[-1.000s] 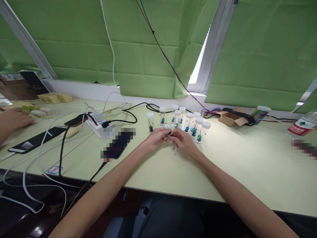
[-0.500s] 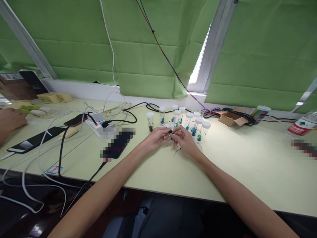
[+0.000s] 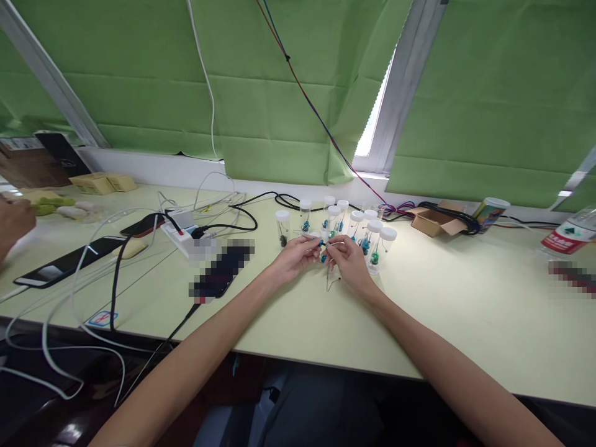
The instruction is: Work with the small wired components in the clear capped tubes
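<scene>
My left hand (image 3: 294,258) and my right hand (image 3: 352,263) meet over the table, fingertips pinched together on a small blue and black part (image 3: 322,243). Its exact kind is too small to make out, and the fingers partly cover it. A thin bent wire (image 3: 328,284) hangs below the right fingers. Just beyond my hands stand several clear tubes with white caps, holding small blue or green pieces on wires. One such tube (image 3: 282,230) stands upright at the left of the group; another tube (image 3: 382,248) is beside my right hand.
A phone (image 3: 223,267) lies left of my forearm, near a white power strip (image 3: 189,239) with tangled cables. Another person's hand (image 3: 16,217) is at the far left. An open cardboard box (image 3: 431,222), a printed can (image 3: 491,214) and a bottle (image 3: 570,236) are on the right.
My right fingers have shifted slightly on the blue and black part, which shows a little more now. The other person's hand has moved left.
</scene>
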Tool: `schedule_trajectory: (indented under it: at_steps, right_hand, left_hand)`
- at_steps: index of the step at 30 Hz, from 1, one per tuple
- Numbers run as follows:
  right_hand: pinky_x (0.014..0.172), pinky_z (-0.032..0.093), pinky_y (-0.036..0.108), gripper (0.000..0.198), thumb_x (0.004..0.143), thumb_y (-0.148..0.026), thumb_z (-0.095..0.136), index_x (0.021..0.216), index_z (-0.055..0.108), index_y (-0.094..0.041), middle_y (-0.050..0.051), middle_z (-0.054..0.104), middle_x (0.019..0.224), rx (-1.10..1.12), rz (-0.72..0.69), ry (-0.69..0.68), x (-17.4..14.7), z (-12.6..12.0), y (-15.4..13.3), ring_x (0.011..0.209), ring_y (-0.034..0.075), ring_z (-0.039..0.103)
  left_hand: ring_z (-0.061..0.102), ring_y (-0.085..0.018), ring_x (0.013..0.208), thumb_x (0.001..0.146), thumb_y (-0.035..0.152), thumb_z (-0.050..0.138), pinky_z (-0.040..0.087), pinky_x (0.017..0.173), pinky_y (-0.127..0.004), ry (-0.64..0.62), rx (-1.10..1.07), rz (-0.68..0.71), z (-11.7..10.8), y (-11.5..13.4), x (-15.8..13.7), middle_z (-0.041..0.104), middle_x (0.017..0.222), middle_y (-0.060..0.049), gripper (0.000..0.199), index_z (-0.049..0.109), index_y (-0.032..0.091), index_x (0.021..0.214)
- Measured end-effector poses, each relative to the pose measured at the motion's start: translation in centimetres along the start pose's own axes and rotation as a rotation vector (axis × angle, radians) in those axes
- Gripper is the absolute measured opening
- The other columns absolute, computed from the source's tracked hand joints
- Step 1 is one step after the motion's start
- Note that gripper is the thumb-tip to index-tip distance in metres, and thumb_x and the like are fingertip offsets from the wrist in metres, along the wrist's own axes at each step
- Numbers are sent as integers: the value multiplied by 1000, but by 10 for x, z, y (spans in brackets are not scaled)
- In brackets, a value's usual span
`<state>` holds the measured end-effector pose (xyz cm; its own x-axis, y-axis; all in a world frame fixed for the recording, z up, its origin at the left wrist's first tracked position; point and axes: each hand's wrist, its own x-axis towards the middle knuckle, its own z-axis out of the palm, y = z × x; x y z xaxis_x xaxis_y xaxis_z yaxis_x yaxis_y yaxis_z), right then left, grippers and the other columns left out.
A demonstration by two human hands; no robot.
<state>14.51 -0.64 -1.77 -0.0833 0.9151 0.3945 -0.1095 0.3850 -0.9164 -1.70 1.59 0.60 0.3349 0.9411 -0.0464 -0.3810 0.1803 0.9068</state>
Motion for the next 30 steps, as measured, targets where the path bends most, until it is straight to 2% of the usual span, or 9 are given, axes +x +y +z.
schedule_trajectory:
  at_steps: [6, 13, 19, 26, 30]
  right_hand:
    - [52, 52, 27, 37, 82, -54, 67, 95, 59, -20, 2, 66, 75, -60, 22, 77, -2, 0, 5, 61, 15, 64]
    - [50, 52, 28, 43, 77, -58, 69, 89, 60, -17, 3, 67, 71, -5, 156, 134, 0, 2, 7, 55, 15, 62]
    - [49, 50, 26, 41, 71, -54, 75, 79, 60, -16, 1, 64, 62, 120, 299, 165, 2, 3, 5, 51, 13, 60]
    - [38, 36, 21, 46, 72, -58, 74, 70, 54, -18, -1, 58, 58, 111, 359, 170, 1, 3, 5, 45, 10, 52]
    - [34, 27, 20, 51, 74, -64, 71, 66, 48, -19, -4, 50, 53, 75, 411, 163, -1, 4, 0, 38, 8, 45]
  left_hand:
    - [60, -10, 66, 73, 22, 82, 49, 67, -25, 29, 8, -5, 0, -4, 1, 67, 73, -4, 24, 66, 11, 87]
    - [62, -11, 69, 71, 20, 84, 51, 74, -28, 35, 48, 14, 0, -8, 1, 68, 76, -5, 28, 70, 9, 93]
    - [63, -12, 67, 80, 34, 77, 52, 71, -29, 32, 83, 20, 3, -11, 2, 69, 75, -8, 29, 70, 8, 91]
    - [65, -12, 66, 87, 31, 71, 52, 70, -27, 44, 153, 13, 4, -11, 1, 69, 74, -8, 24, 70, 7, 93]
    - [65, -12, 65, 88, 31, 68, 51, 69, -27, -8, 191, 8, 5, -10, -1, 70, 77, -9, 25, 70, 7, 95]
